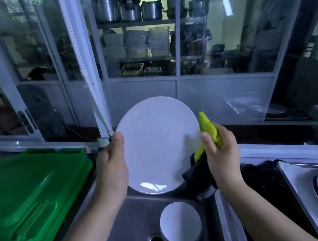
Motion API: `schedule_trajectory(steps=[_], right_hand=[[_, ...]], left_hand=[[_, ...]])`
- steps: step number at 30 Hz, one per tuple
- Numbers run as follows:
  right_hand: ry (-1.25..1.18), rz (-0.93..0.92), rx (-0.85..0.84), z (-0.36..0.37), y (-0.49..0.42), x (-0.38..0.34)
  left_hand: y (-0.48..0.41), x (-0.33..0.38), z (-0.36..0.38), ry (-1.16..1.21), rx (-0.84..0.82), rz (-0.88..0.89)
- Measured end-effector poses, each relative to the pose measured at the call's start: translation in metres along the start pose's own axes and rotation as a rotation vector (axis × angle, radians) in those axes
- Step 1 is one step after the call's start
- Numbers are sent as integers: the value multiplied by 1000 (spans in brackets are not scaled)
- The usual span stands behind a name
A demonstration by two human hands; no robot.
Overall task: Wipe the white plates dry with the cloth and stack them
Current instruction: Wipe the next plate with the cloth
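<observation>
I log one white plate (157, 143), tilted over the sink (128, 220), left hand (112, 166) gripping its rim. Right hand (221, 152) clutches the yellow-green cloth (209, 128) at its right edge; smaller plates (179, 222) sit stacked below.

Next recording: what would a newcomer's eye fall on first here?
The large white plate, held up at centre above the sink: the left hand grips its left rim, the right hand holds a yellow-green cloth at its right edge. Next, the bright green plastic bin at left.
</observation>
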State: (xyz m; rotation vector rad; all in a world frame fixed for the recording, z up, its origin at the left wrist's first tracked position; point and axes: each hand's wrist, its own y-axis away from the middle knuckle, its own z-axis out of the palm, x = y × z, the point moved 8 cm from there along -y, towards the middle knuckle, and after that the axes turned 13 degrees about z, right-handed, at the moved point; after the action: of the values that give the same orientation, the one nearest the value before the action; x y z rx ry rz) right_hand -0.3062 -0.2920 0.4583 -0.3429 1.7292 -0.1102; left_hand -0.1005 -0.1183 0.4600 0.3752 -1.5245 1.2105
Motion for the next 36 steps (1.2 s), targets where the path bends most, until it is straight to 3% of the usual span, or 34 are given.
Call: schedule_trajectory(steps=[4,7,12,17,20,26,32,36], right_hand=[[409,-427,126,21,20,-60],[660,-512,162,55,36,-83],[672,-746,103,107,74,-123],[649,-958,-48,125,109,-99],[711,-919,-17,110,86,-82],[776,-712,254,96,34,-126],[592,-829,194,140,68,-172],[625,-940,209,134,61,-196]], left_hand=[[2,-3,-1,13,93,-59],[2,-6,1,14,86,-118],[-23,6,-5,93,131,-106],[-60,17,-36,127,130,-110],[-67,21,-50,110,102,-66],[-57,19,-42,13,-26,-65],[-56,35,-29,-158,-65,90],[-58,39,-28,-44,-137,163]])
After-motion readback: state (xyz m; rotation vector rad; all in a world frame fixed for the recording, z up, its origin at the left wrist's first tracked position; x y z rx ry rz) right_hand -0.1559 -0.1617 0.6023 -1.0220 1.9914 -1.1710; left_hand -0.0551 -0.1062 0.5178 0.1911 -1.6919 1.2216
